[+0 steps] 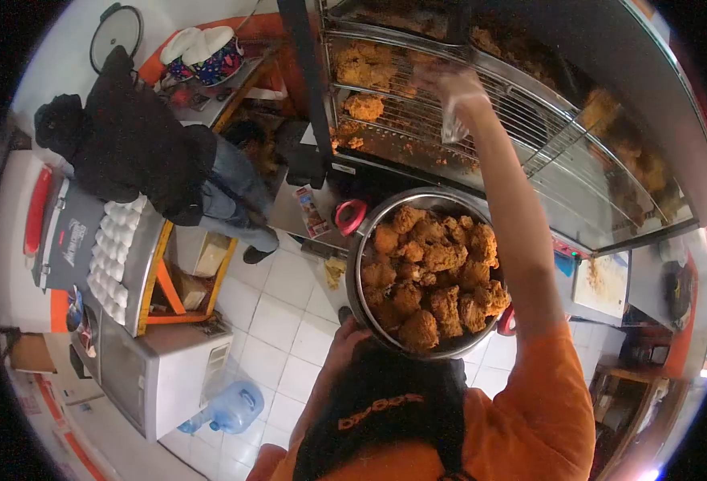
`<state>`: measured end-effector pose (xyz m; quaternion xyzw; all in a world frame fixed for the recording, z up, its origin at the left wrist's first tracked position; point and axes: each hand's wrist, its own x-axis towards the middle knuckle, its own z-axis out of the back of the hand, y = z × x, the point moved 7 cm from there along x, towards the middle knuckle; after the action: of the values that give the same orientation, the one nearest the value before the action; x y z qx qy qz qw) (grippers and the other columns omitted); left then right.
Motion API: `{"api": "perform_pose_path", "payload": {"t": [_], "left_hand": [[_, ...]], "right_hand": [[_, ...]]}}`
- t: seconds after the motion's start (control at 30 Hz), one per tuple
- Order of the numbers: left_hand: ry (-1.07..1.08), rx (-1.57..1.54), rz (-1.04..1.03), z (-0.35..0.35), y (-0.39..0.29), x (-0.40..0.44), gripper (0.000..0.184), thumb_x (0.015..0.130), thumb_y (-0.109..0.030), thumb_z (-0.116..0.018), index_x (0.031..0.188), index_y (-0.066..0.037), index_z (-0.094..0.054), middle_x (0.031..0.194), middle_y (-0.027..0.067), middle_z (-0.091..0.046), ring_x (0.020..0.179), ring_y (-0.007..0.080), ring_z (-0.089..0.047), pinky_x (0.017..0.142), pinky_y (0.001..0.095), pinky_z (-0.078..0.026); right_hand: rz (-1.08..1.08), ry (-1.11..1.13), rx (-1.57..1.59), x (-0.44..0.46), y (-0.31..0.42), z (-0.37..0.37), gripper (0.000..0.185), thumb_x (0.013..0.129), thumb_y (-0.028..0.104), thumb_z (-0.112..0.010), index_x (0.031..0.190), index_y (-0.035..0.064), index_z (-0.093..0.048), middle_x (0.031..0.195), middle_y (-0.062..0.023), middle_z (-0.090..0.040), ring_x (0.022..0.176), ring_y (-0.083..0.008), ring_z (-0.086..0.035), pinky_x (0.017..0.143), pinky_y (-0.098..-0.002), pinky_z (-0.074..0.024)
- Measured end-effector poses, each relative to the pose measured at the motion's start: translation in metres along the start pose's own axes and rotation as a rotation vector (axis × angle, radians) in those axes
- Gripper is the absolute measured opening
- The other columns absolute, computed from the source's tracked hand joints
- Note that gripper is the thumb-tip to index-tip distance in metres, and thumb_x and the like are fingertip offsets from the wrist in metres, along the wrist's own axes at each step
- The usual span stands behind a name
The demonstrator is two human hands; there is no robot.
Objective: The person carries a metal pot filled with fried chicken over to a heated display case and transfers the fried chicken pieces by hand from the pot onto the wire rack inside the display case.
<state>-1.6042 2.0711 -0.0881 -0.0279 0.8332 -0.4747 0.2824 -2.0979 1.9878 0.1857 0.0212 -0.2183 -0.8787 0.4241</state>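
A round metal pot (356,276) full of fried chicken pieces (441,256) is held against my body. My left hand (345,343) grips its lower left side, with some fingers hidden behind the pot. My right hand (449,86), in a clear plastic glove, reaches into the glass-fronted display cabinet (586,220) above the wire rack (522,108). Its fingers point left and are blurred, so I cannot tell whether they hold anything. More fried chicken (364,106) lies on the rack to the left of that hand, with crumbs on the tray beneath.
A person (141,140) in dark clothing stands at a counter on the left. Near them are stacked white cups or eggs (114,248), hard to make out. A blue water jug (237,407) lies on the tiled floor (289,337). A white board (602,284) sits right of the cabinet.
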Motion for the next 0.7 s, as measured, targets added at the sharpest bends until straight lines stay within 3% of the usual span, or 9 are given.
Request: {"api": "perform_pose_path", "payload": {"t": [0.03,0.13,0.23,0.33,0.37,0.53,0.6,0.63,0.7], "left_hand": [[0.023,0.019,-0.035,0.001,0.004,0.001,0.047,0.095,-0.011,-0.058,0.141,-0.003,-0.052,0.130,0.0080,-0.063,0.118,0.0194,-0.059,0.099,0.0337,-0.048],[0.005,-0.232,0.066,-0.014,-0.011,-0.007,0.047,0.095,-0.007,-0.056,0.142,-0.002,-0.052,0.130,0.0085,-0.063,0.118,0.0194,-0.059,0.100,0.0328,-0.048],[-0.060,-0.212,0.089,-0.018,-0.027,-0.014,0.048,0.094,-0.007,-0.056,0.142,-0.002,-0.051,0.130,0.0082,-0.063,0.115,0.0187,-0.060,0.099,0.0322,-0.048],[-0.029,-0.201,0.074,-0.013,-0.014,-0.008,0.049,0.095,-0.008,-0.057,0.144,-0.003,-0.050,0.130,0.0077,-0.063,0.114,0.0178,-0.061,0.098,0.0320,-0.049],[-0.025,-0.164,0.090,-0.007,-0.003,-0.005,0.050,0.095,-0.009,-0.057,0.144,-0.004,-0.049,0.130,0.0073,-0.063,0.114,0.0174,-0.061,0.098,0.0320,-0.049],[-0.017,-0.162,0.081,-0.003,0.004,-0.002,0.051,0.096,-0.012,-0.058,0.146,-0.006,-0.049,0.131,0.0056,-0.062,0.116,0.0157,-0.059,0.098,0.0321,-0.049],[-0.001,-0.150,0.083,-0.003,0.000,-0.002,0.051,0.097,-0.014,-0.059,0.146,-0.007,-0.049,0.132,0.0050,-0.062,0.117,0.0160,-0.059,0.097,0.0329,-0.049],[0.006,-0.145,0.087,-0.003,0.000,-0.003,0.051,0.097,-0.015,-0.060,0.146,-0.007,-0.049,0.133,0.0048,-0.061,0.118,0.0161,-0.059,0.097,0.0333,-0.049],[0.008,-0.170,0.078,-0.004,0.001,-0.001,0.052,0.097,-0.016,-0.060,0.147,-0.007,-0.048,0.134,0.0050,-0.061,0.119,0.0171,-0.059,0.096,0.0345,-0.050]], "right_hand": [[0.084,0.040,-0.499,0.016,-0.017,-0.010,0.048,0.097,0.006,-0.061,0.144,0.0041,-0.050,0.126,-0.0265,-0.065,0.110,-0.0368,-0.068,0.097,-0.0422,-0.0570],[-0.003,-0.097,-0.383,0.009,-0.013,0.003,0.058,0.095,0.012,-0.062,0.150,0.0124,-0.045,0.128,-0.0250,-0.065,0.114,-0.0402,-0.066,0.098,-0.0463,-0.0532],[-0.084,-0.203,-0.182,-0.089,0.063,0.033,0.055,0.097,0.018,-0.060,0.149,0.0081,-0.044,0.126,-0.0239,-0.066,0.114,-0.0397,-0.065,0.097,-0.0457,-0.0528],[0.314,-0.280,-0.363,-0.156,0.077,0.012,0.040,0.100,0.020,-0.054,0.136,0.0040,-0.051,0.108,-0.0210,-0.070,0.096,-0.0392,-0.068,0.087,-0.0480,-0.0549],[0.365,-0.165,-0.399,-0.175,0.073,-0.002,0.035,0.100,0.021,-0.052,0.130,0.0036,-0.055,0.100,-0.0197,-0.071,0.089,-0.0388,-0.068,0.084,-0.0486,-0.0550],[0.223,0.696,-0.521,-0.259,0.016,-0.077,0.021,0.095,0.022,-0.059,0.109,0.0096,-0.069,0.110,-0.0142,-0.071,0.106,-0.0316,-0.067,0.087,-0.0424,-0.0567],[0.145,0.794,-0.654,-0.272,0.011,-0.097,0.022,0.093,0.022,-0.061,0.108,0.0070,-0.069,0.109,-0.0147,-0.072,0.106,-0.0302,-0.068,0.088,-0.0420,-0.0555],[0.308,0.546,-0.639,-0.270,0.025,-0.091,0.045,0.086,0.039,-0.068,0.116,0.0059,-0.062,0.091,-0.0175,-0.071,0.090,-0.0353,-0.070,0.077,-0.0478,-0.0545],[0.177,0.642,-0.578,-0.271,0.008,-0.092,0.049,0.085,0.043,-0.069,0.118,0.0071,-0.063,0.096,-0.0186,-0.071,0.093,-0.0349,-0.070,0.080,-0.0476,-0.0552]]}}
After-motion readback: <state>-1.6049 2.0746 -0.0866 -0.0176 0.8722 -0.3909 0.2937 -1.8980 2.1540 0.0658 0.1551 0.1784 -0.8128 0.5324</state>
